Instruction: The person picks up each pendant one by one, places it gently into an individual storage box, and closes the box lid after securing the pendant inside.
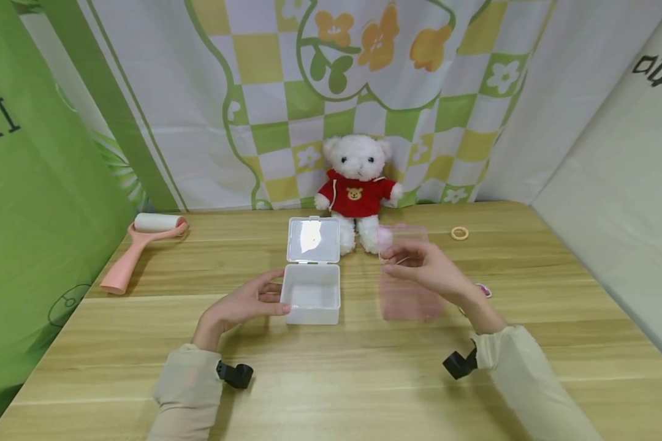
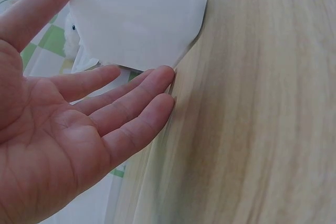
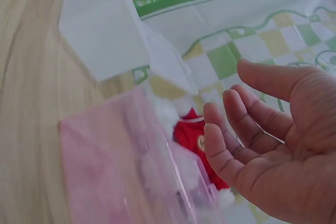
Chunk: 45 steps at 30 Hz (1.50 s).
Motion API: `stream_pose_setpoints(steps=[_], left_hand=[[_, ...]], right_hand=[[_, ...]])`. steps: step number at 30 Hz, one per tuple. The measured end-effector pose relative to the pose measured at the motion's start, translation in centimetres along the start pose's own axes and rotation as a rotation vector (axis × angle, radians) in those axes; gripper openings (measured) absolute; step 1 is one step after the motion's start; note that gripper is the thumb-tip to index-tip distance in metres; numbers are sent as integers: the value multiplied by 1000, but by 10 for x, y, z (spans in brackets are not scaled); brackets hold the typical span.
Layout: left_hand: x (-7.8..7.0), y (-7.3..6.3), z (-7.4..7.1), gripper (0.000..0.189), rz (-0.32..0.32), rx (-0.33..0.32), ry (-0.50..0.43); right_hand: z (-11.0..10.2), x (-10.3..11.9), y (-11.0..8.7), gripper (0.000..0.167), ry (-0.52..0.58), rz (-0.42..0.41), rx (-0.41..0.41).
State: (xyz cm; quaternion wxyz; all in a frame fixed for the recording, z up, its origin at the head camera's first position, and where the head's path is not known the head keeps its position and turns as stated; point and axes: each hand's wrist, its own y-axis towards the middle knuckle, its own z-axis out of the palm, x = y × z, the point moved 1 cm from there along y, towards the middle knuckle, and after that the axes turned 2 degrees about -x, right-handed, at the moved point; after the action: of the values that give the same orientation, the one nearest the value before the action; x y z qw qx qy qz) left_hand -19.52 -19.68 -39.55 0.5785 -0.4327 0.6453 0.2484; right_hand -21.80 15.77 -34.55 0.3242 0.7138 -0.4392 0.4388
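Observation:
A small white plastic box (image 1: 311,312) stands on the table with its clear lid (image 1: 312,240) tipped back and nothing inside. Beside its left wall is my left hand (image 1: 249,300), thumb at the front corner and fingers extended along the side; the left wrist view shows the fingers nearly straight. To the right stands a translucent pink plastic box (image 1: 405,300). My right hand (image 1: 427,269) hovers over it with loosely bent fingers, and in the right wrist view the palm is bare, apart from the pink box (image 3: 100,166).
A white teddy bear (image 1: 358,159) in a red hoodie sits behind the boxes against the patterned cloth. At the left lies a pink lint roller (image 1: 135,257). A wooden ring (image 1: 460,233) lies back right, and a small pink-and-white piece (image 1: 483,290) shows beside my right wrist.

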Motion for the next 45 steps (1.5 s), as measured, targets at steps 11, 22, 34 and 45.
stream_pose_setpoints(steps=[11, 22, 34, 45], left_hand=[[1, 0, -1, 89, 8, 3, 22], [2, 0, -1, 88, 10, 6, 21], [4, 1, -2, 89, 21, 14, 14], [2, 1, -1, 90, 6, 5, 5]], right_hand=[[-41, -22, -31, 37, 67, 76, -31], [-63, -50, -56, 35, 19, 78, -44], [-79, -79, -79, 37, -37, 161, -102], [-85, -86, -92, 38, -139, 197, -128]])
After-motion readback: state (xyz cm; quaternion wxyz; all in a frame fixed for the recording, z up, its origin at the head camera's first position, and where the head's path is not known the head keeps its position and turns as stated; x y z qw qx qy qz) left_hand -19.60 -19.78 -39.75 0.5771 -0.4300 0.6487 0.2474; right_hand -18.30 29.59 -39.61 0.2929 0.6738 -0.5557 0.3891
